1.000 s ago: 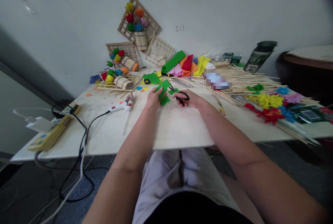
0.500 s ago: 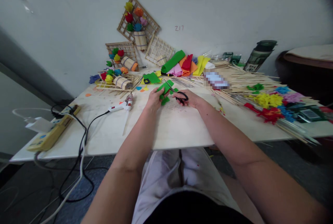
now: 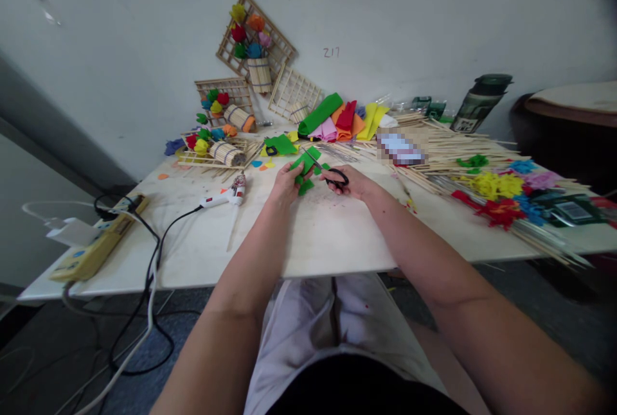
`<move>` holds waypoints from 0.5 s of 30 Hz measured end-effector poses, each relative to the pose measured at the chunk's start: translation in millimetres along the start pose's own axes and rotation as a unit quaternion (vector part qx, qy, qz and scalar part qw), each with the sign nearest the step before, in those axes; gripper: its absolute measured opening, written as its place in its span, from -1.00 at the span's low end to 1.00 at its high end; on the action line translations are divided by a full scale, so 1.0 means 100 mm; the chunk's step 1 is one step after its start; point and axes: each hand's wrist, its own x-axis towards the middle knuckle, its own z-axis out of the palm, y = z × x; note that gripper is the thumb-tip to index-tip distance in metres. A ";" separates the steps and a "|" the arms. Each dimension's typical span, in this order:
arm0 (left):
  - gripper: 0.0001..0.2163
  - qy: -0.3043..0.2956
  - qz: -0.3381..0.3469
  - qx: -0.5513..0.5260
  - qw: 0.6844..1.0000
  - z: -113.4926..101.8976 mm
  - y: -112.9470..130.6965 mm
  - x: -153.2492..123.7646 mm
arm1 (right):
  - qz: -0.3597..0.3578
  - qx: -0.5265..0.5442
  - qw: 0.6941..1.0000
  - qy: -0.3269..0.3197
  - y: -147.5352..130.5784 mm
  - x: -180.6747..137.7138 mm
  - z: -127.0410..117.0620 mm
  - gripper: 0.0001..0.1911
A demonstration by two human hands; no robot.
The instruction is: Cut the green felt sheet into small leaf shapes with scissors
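The left hand firmly pinches a thin, bright-green sheet; the right hand curls around black-handled metal scissors, blade lying across the sheet.

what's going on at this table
A person is working with scissors at the table. The left hand holds a green piece, while the right hand grips the black-handled scissors, their blades at that piece; whether they are cutting into it is hard to tell. A white glue gun lies to the left, and coloured sheets sit behind the hands.
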 end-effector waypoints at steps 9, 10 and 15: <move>-0.87 -0.007 -0.008 0.000 1.000 0.02 0.02 -0.01 | -0.021 -0.004 0.999 0.048 -0.07 -0.03 0.09 -0.83; -0.87 -0.005 -0.012 -0.001 1.000 0.02 0.02 -0.02 | -0.025 -0.009 0.998 0.053 -0.05 -0.02 0.09 -0.83; -0.89 0.023 -0.041 0.010 0.999 0.00 0.04 0.01 | -0.052 -0.015 0.996 0.069 0.02 0.07 0.04 -0.77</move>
